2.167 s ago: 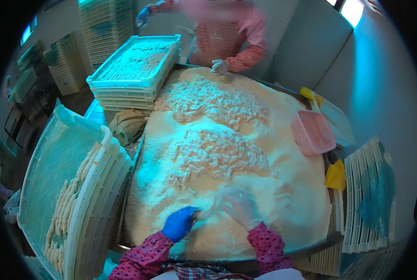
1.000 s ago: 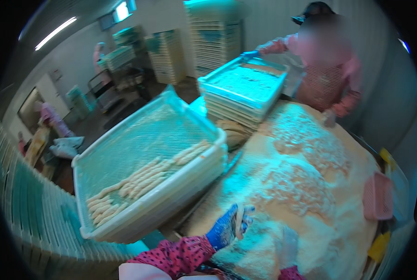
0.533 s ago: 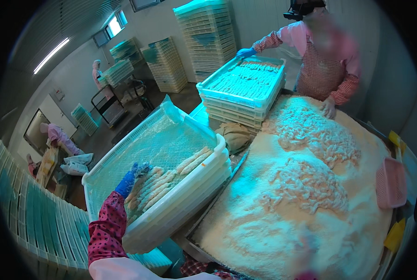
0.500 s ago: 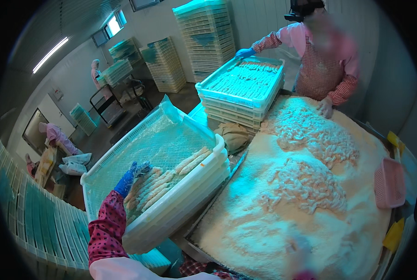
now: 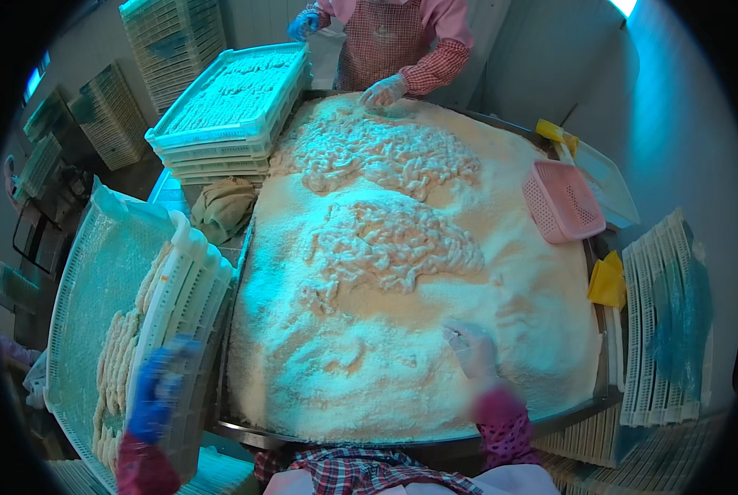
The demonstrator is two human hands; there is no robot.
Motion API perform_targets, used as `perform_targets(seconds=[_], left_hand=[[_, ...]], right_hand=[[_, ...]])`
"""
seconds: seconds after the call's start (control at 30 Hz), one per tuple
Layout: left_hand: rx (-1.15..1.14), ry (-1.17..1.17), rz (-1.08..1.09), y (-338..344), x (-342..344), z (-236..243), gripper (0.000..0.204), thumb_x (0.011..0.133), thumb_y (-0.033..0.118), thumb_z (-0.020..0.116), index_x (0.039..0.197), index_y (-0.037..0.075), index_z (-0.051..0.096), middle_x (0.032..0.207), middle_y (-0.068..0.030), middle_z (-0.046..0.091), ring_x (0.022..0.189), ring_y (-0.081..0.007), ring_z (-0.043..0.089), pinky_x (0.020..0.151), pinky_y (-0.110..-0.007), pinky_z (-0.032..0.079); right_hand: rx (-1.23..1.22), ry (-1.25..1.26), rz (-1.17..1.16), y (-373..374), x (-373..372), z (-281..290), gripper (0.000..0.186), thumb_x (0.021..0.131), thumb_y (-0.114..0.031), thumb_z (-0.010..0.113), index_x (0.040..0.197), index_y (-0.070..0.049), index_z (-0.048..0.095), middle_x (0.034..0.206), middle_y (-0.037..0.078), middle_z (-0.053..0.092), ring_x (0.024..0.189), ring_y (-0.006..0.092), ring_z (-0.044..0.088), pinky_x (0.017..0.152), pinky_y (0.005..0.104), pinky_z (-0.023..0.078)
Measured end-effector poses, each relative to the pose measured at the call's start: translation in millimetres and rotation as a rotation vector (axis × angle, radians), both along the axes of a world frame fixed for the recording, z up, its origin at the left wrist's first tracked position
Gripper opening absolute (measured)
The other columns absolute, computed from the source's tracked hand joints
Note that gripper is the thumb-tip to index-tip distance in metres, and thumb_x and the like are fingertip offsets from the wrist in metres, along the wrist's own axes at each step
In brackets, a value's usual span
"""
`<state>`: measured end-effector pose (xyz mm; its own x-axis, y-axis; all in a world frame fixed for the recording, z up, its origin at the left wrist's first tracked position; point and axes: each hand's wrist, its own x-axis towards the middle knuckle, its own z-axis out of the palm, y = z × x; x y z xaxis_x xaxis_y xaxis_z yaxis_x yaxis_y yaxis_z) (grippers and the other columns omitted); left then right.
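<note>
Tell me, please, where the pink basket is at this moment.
In the head view, the pink basket is at the right edge of the table, beside the white tray and just beyond the lower yellow object.

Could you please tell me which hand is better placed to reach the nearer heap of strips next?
The right hand, I would judge: it is at the crumbs, near that heap, while the left hand is farther off to the left, by the tray stack.
</note>
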<state>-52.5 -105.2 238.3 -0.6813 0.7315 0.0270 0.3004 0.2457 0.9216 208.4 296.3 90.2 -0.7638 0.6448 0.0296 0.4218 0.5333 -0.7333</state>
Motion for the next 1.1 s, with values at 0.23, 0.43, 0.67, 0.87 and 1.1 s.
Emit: perform_targets(seconds=[0.23,0.43,0.67,0.87,1.1], left_hand=[[-0.232,0.606,-0.339,141,57,-192,0.053,0.079,0.026,0.07,0.125,0.006,0.05,0.113,-0.0172,0.057,0.101,-0.0309,0.057,0.083,-0.037,0.046],[0.351,-0.775,0.094,183,61,-181,0.034,0.089,0.013,0.057,0.122,0.004,0.05,0.101,-0.0042,0.059,0.087,-0.0139,0.058,0.071,-0.028,0.051],[0.548,-1.347,0.133,154,79,-195,0.033,0.091,0.014,0.055,0.121,0.003,0.048,0.105,-0.006,0.057,0.08,-0.0156,0.052,0.075,-0.028,0.046],[0.681,-1.458,0.162,159,85,-183,0.038,0.096,0.03,0.045,0.13,0.012,0.041,0.123,-0.0113,0.048,0.093,-0.0215,0.054,0.081,-0.038,0.046],[0.723,-1.452,0.194,161,94,-178,0.043,0.097,0.032,0.041,0.134,0.011,0.037,0.131,-0.0148,0.044,0.117,-0.0304,0.046,0.102,-0.049,0.035]], right_hand=[[0.494,0.011,0.391,-73,-26,-18,0.039,0.082,-0.026,0.064,0.116,-0.007,0.058,0.111,0.012,0.059,0.1,0.0285,0.057,0.085,0.0366,0.046],[-0.621,0.286,-0.065,-42,-24,-27,0.029,0.082,-0.01,0.06,0.111,-0.007,0.063,0.106,0.011,0.064,0.091,0.0312,0.06,0.079,0.0345,0.048],[0.178,0.135,0.132,-50,-26,-23,0.03,0.079,-0.007,0.059,0.109,-0.007,0.063,0.106,0.01,0.064,0.097,0.0293,0.06,0.087,0.0354,0.047],[0.051,0.332,0.167,-58,-36,-45,0.026,0.079,-0.007,0.061,0.105,-0.008,0.064,0.098,0.009,0.065,0.093,0.0273,0.061,0.081,0.0366,0.05],[-0.484,0.131,0.091,-86,-59,-17,0.02,0.079,-0.012,0.067,0.098,-0.005,0.066,0.088,0.007,0.066,0.082,0.0247,0.062,0.074,0.0351,0.049]])
